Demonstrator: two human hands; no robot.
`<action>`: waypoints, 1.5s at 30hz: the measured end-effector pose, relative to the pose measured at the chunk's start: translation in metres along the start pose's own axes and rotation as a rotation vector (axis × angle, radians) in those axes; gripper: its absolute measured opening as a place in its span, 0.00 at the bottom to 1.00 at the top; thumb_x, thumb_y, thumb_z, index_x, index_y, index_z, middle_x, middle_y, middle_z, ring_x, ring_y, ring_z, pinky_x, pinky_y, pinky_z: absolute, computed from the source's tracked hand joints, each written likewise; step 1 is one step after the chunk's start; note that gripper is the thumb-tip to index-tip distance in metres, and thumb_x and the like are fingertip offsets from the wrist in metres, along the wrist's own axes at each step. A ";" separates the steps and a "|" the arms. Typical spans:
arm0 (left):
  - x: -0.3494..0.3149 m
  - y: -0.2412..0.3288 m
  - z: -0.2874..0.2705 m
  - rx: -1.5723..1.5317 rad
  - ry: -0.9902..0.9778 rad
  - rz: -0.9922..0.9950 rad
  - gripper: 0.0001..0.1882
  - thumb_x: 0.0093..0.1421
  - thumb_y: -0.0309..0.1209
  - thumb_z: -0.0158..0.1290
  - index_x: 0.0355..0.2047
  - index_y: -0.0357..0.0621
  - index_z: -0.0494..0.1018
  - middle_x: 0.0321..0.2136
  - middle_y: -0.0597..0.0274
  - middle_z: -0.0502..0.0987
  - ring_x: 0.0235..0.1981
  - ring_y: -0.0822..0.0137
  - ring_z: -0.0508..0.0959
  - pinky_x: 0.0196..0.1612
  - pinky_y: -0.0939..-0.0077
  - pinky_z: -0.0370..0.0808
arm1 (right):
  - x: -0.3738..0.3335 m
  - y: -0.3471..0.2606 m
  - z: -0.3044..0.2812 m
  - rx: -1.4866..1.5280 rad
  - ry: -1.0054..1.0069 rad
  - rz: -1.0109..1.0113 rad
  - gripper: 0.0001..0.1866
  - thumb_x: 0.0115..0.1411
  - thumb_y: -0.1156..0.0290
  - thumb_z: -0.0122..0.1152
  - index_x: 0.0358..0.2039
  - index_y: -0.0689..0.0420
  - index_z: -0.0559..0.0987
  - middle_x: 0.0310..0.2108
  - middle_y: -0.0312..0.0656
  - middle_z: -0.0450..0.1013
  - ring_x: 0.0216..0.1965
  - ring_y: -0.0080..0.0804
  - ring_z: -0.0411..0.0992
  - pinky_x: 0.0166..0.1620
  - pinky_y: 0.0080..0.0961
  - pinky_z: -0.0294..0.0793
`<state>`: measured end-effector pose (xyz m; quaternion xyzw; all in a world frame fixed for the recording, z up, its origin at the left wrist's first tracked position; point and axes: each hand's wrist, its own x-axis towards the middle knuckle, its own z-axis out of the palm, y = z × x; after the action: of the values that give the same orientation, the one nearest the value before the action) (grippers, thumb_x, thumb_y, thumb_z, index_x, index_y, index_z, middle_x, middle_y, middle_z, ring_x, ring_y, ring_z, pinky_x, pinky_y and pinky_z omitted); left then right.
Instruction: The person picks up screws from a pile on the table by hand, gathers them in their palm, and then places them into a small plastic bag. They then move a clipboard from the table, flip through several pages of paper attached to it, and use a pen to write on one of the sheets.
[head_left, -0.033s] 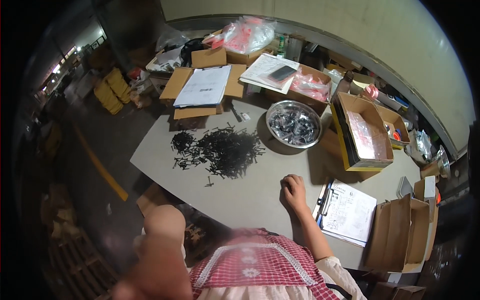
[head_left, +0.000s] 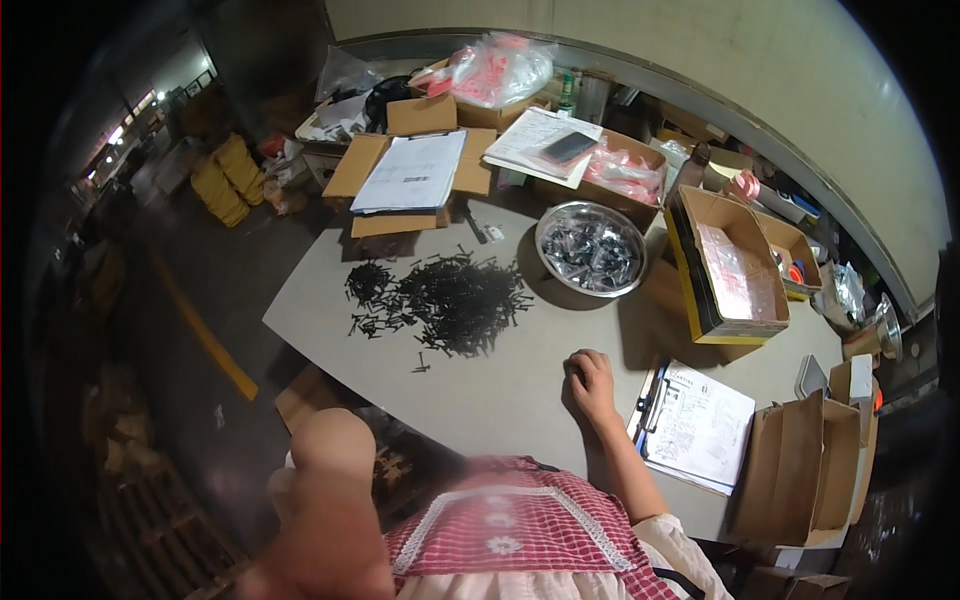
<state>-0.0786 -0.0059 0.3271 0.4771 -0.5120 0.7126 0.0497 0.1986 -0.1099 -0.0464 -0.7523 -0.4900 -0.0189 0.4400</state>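
My right hand rests on the grey-white table, its fingers loosely curled and nothing visible in them. It is nearest to a clipboard with a printed sheet on its right. My left arm is bent upward at the lower left. Its blurred lower part comes close to the camera, and the fingers cannot be made out. Beyond my hands, a heap of black screws lies spread over the table. A smaller cluster of screws joins it on the left. A metal bowl holds several clear bags of dark parts.
An open carton carries a clipboard with white paper at the back left. A phone lies on papers nearby. An open box stands at right, with cardboard cartons at the near right. Yellow sacks sit on the floor.
The whole view has shifted very slightly. Both arms, the screws and the bowl look the same.
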 end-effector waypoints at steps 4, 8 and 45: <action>-0.012 0.005 0.018 -0.115 0.170 0.108 0.20 0.59 0.23 0.52 0.12 0.46 0.60 0.09 0.72 0.63 0.16 0.79 0.68 0.52 0.69 0.73 | 0.000 -0.001 -0.001 -0.004 -0.011 -0.002 0.11 0.51 0.78 0.59 0.37 0.60 0.78 0.42 0.47 0.74 0.46 0.51 0.69 0.51 0.41 0.71; 0.001 -0.016 0.014 -0.566 -0.009 -0.184 0.21 0.58 0.22 0.52 0.11 0.48 0.59 0.07 0.76 0.61 0.15 0.79 0.67 0.54 0.70 0.71 | -0.001 -0.002 0.001 0.019 -0.019 0.006 0.12 0.50 0.79 0.59 0.38 0.60 0.78 0.43 0.47 0.74 0.47 0.51 0.69 0.51 0.41 0.71; -0.152 -0.071 -0.004 0.216 -0.878 -1.057 0.18 0.61 0.39 0.55 0.19 0.45 0.68 0.14 0.63 0.66 0.16 0.63 0.68 0.29 0.72 0.65 | 0.009 -0.002 -0.005 -0.017 -0.066 0.080 0.12 0.47 0.78 0.59 0.36 0.57 0.78 0.41 0.43 0.73 0.44 0.48 0.68 0.50 0.40 0.69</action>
<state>0.0408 0.0938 0.2642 0.9087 -0.1099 0.3809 0.1304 0.2037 -0.1069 -0.0376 -0.7753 -0.4736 0.0195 0.4174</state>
